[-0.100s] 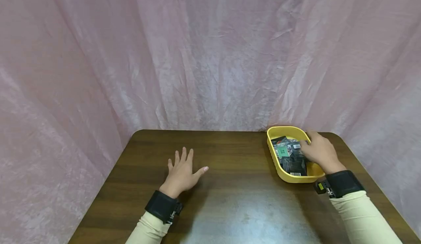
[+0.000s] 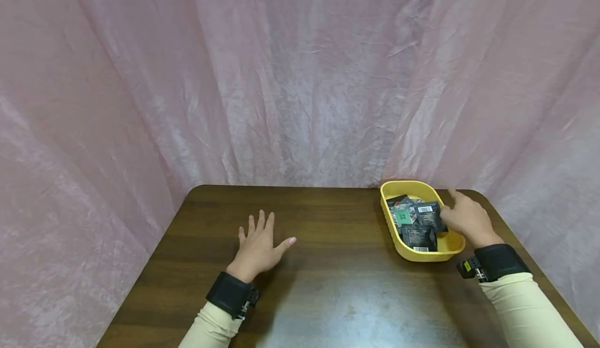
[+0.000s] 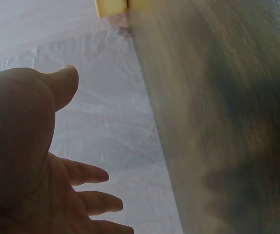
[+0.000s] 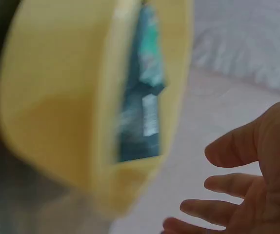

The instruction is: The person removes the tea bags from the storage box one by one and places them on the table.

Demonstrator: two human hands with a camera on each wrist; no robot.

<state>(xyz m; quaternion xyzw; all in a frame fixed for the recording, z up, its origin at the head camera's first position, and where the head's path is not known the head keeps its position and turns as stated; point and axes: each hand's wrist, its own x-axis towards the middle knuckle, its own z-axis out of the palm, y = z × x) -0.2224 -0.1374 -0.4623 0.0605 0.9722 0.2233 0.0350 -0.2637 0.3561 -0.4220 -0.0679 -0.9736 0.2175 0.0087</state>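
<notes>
Nearest, two cream sleeves are running up from the bottom edge, the left sleeve (image 2: pixel 208 330) and the right sleeve (image 2: pixel 529 311) each ending at a black wrist strap (image 2: pixel 229 293). Beyond its strap, the left hand (image 2: pixel 257 254) is reaching out over the wood-grain table (image 2: pixel 328 244), fingers fanned, thumb pointing out to the right. Well apart from it, the right hand (image 2: pixel 470 223) is hovering just beside the right rim of a yellow plastic basket (image 2: pixel 424 257); its fingers and thumb are standing apart, unclenched. Whether it is touching the rim, cannot tell.

The basket is sitting near the table's far right corner. Inside, dark flat packets are lying overlapped: one with a barcode (image 2: pixel 419 237) at the near end, another barcoded packet (image 2: pixel 430 218) leaning along the right wall, a green-labelled packet (image 2: pixel 402 216) to its left. Farthest back, a pale pink curtain (image 2: pixel 300 87) is hanging in folds behind the table.
</notes>
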